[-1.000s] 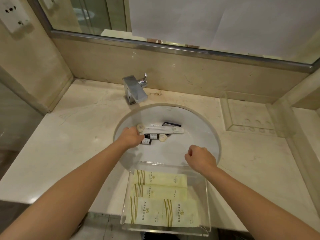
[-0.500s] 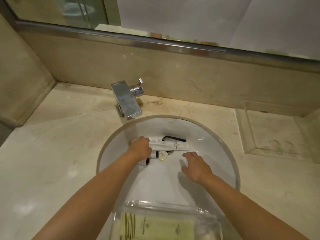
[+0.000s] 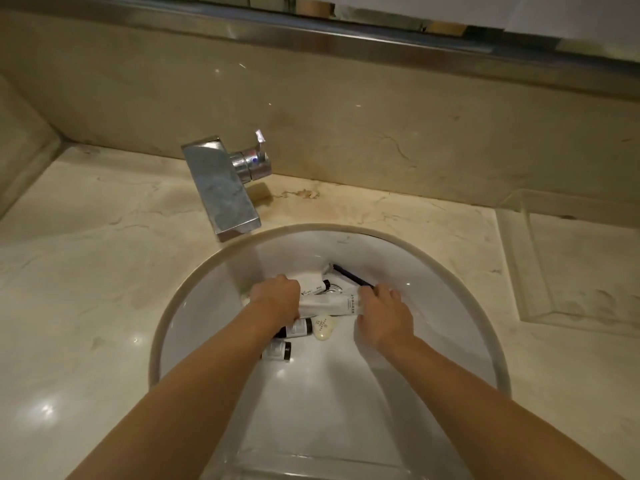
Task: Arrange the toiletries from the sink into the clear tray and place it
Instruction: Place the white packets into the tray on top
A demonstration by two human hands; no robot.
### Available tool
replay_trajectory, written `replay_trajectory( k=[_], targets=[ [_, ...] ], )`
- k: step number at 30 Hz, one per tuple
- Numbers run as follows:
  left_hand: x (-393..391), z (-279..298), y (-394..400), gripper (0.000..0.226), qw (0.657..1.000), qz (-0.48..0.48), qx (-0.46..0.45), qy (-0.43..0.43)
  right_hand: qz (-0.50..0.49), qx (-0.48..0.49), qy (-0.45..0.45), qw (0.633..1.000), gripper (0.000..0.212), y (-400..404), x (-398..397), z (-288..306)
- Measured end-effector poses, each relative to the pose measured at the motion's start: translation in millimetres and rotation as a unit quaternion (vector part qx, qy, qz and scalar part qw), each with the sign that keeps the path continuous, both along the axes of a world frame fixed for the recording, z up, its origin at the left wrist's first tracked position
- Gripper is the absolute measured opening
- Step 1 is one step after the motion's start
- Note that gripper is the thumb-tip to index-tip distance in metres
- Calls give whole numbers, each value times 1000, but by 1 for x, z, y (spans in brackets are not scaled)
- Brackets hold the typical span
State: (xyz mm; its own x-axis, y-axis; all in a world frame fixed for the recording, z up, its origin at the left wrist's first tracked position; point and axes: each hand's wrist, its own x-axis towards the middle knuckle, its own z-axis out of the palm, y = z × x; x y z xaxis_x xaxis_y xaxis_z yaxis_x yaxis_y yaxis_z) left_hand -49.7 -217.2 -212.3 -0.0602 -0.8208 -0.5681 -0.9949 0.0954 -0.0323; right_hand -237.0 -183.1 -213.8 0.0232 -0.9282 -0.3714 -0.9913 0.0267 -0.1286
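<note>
While both hands reach into sink, left hand curls closed over left end of white tube; right hand clamps fingers on tube's right end. Tube lies crosswise above drain. Second tube behind left hand. Two small bottles and oval soap just below tube, near left wrist. Black razor behind, touching right fingertips. Clear tray rim at bottom edge, contents out of view. Faucet behind basin. Another clear tray on counter, far right.
</note>
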Motion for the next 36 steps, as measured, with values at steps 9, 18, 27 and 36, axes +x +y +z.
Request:
replay_trajectory(
  k=[9, 18, 27, 36],
  targets=[
    [5, 18, 2, 13, 992, -85, -3, 89, 31, -44, 51, 997, 39, 13, -5, 0],
    [6, 68, 13, 32, 980, -70, 93, 164, 85, -174, 26, 981, 34, 30, 7, 39],
    [-2, 144, 40, 36, 961, -104, 94, 238, 156, -145, -84, 973, 35, 65, 21, 118],
    [5, 193, 94, 39, 760, 299, 96, 569, -214, -27, -391, 895, 18, 94, 20, 179]
  ],
)
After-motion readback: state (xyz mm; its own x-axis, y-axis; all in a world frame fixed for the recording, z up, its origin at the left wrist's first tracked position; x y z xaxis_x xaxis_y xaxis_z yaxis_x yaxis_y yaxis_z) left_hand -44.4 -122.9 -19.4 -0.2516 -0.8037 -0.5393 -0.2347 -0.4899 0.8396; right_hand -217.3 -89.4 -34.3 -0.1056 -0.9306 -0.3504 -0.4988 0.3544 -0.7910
